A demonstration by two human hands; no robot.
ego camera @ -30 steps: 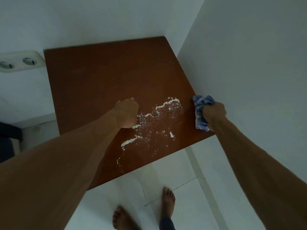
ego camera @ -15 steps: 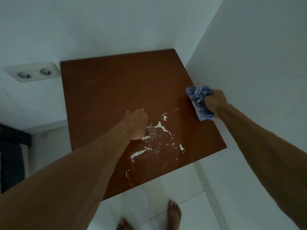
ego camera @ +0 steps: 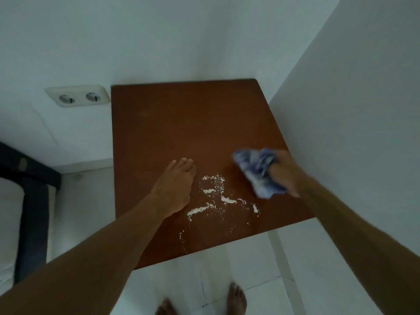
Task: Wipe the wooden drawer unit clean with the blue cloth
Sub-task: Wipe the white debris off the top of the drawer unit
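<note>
Both our hands are on the unit [ego camera: 193, 123]: our left hand [ego camera: 176, 185] lies flat, fingers straight, beside the white powder [ego camera: 213, 201]; our right hand [ego camera: 284, 176], blurred, grips the bunched cloth [ego camera: 256, 171], on the wood near the right wall [ego camera: 352, 133].

top: drawer unit [ego camera: 181, 123], brown wood, in a wall corner
powder [ego camera: 213, 196]: white streaks and specks, near-centre, trailing to the near edge
cloth [ego camera: 256, 176]: blue, bunched, right of powder, gripped by right hand [ego camera: 284, 176]
left hand [ego camera: 175, 189]: flat, just left of powder
floor [ego camera: 227, 269]: white tiles, bare feet [ego camera: 237, 298]
</note>
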